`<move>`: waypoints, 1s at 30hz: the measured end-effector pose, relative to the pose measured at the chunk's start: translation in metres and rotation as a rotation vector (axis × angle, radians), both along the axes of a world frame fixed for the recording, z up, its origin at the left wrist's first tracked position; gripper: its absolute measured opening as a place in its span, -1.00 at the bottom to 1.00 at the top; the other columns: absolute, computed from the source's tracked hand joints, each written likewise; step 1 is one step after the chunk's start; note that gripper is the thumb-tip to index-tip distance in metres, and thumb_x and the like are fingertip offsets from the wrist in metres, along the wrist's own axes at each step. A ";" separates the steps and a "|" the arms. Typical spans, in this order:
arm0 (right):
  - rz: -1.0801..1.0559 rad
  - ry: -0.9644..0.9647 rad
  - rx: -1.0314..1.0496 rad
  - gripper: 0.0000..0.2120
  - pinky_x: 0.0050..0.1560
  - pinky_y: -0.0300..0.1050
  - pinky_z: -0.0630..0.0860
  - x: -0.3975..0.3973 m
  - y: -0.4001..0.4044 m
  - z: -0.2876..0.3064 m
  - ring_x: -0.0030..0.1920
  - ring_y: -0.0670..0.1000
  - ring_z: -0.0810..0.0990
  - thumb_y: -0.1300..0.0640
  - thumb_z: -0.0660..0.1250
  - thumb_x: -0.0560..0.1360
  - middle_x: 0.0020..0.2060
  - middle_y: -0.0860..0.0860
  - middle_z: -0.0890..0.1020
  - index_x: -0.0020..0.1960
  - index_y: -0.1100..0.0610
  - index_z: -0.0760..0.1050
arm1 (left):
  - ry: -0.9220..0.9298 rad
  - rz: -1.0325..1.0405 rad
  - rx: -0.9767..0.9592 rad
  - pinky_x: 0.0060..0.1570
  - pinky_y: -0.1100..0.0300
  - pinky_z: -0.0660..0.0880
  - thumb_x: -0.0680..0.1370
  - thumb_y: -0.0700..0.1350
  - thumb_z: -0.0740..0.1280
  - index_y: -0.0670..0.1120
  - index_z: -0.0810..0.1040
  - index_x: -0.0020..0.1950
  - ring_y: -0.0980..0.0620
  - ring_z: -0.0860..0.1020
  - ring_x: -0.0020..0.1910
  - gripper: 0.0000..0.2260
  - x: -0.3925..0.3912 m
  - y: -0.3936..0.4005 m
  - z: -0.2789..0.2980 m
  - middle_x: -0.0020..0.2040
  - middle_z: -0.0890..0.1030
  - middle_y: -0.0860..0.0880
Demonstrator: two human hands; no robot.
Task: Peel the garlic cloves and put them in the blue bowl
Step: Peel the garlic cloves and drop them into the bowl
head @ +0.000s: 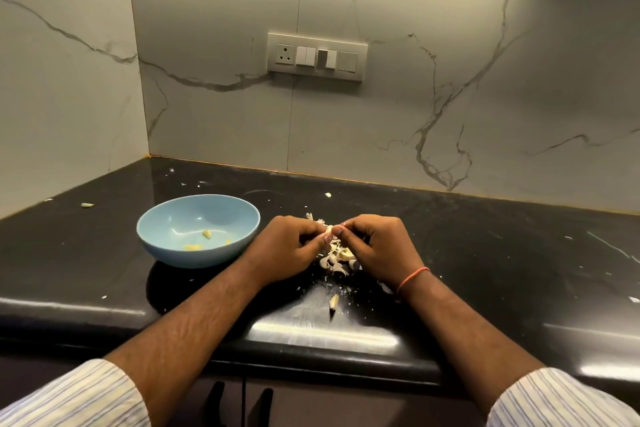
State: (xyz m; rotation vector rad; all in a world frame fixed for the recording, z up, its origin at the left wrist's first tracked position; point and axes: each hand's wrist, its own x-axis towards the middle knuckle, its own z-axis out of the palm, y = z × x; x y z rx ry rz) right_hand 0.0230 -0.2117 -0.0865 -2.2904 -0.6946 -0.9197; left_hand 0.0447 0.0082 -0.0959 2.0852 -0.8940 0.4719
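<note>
Both my hands are pinched on one garlic clove (329,229) right now, left hand (287,246) and right hand (375,244) meeting fingertip to fingertip over the pile of cloves and skins (339,262) on the black counter (485,253). The blue bowl (198,230) sits just left of my left hand, with a few peeled bits (207,234) inside.

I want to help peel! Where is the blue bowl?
The blue bowl sits on the black counter, just left of the left hand and the garlic pile.
</note>
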 end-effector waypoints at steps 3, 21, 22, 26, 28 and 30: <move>-0.024 -0.051 -0.059 -0.80 -0.26 -0.23 0.51 0.000 0.001 -0.001 -0.31 -0.13 0.62 0.00 0.45 0.58 -0.27 -0.08 0.72 -0.09 0.09 0.75 | 0.017 -0.005 0.028 -0.16 -0.05 0.62 0.68 0.02 0.38 0.04 0.76 0.09 0.04 0.69 -0.24 -0.84 0.000 -0.001 0.000 -0.17 0.75 0.10; 0.025 -0.162 -0.089 -0.83 -0.20 -0.11 0.61 -0.001 0.003 0.001 -0.24 -0.06 0.68 0.01 0.48 0.56 -0.23 -0.05 0.73 0.01 0.09 0.78 | 0.078 0.030 0.088 -0.28 0.21 0.43 0.71 -0.10 0.30 0.04 0.64 -0.08 0.14 0.55 -0.33 -0.79 -0.003 -0.004 0.004 -0.27 0.65 0.09; 0.033 -0.121 -0.047 -0.84 -0.20 -0.08 0.62 -0.001 0.003 0.000 -0.23 -0.09 0.69 0.01 0.51 0.55 -0.23 -0.07 0.74 0.02 0.08 0.78 | 0.062 0.040 0.092 -0.29 0.23 0.40 0.71 -0.10 0.31 0.06 0.63 -0.09 0.16 0.52 -0.35 -0.79 -0.004 -0.005 0.003 -0.29 0.62 0.10; 0.116 0.111 0.156 -0.78 -0.12 -0.06 0.66 -0.005 -0.001 0.000 -0.15 -0.08 0.73 0.03 0.62 0.46 -0.15 -0.09 0.77 0.07 0.08 0.78 | 0.058 0.062 0.059 -0.32 0.20 0.41 0.70 -0.08 0.32 0.14 0.60 -0.14 0.17 0.49 -0.38 -0.76 -0.005 -0.004 0.006 -0.34 0.60 0.15; 0.128 0.130 0.167 -0.76 -0.13 -0.16 0.64 -0.006 -0.002 0.001 -0.14 -0.08 0.73 0.04 0.62 0.45 -0.14 -0.10 0.77 0.09 0.08 0.77 | 0.070 0.071 0.046 -0.31 0.20 0.41 0.70 -0.07 0.32 0.18 0.56 -0.20 0.19 0.49 -0.38 -0.72 -0.006 -0.003 0.009 -0.36 0.59 0.21; 0.134 0.129 0.148 -0.77 -0.12 -0.26 0.59 -0.006 -0.001 0.002 -0.14 -0.08 0.72 0.06 0.61 0.47 -0.14 -0.13 0.76 0.11 0.08 0.77 | 0.089 0.071 0.056 -0.29 0.18 0.43 0.70 -0.05 0.31 0.18 0.56 -0.19 0.19 0.49 -0.37 -0.72 -0.006 -0.003 0.009 -0.36 0.59 0.22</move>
